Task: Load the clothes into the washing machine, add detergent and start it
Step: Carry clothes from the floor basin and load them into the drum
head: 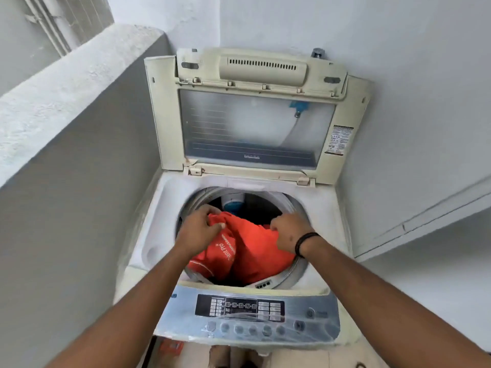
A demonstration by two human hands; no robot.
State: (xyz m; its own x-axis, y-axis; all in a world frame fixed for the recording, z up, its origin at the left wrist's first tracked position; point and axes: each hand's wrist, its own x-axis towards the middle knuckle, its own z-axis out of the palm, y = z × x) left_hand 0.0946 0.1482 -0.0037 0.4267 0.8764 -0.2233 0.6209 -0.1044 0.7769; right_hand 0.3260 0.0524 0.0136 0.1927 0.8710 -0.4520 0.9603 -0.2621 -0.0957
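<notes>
A top-loading washing machine (pixel 164 208) stands in a corner with its lid (pixel 255 123) raised upright against the wall. An orange garment (pixel 252 251) with white lettering fills the mouth of the drum. My left hand (pixel 198 231) grips the garment's upper left edge. My right hand (pixel 288 232), a black band on its wrist, grips the upper right edge. Both hands are over the drum opening. The control panel (pixel 249 312) with buttons runs along the machine's front edge. No detergent is in view.
A grey ledge wall (pixel 79 128) runs close along the machine's left side. White walls close in behind and to the right. A dark drum interior with a blue part (pixel 233 204) shows behind the garment. Something orange (pixel 170 347) lies on the floor below the panel.
</notes>
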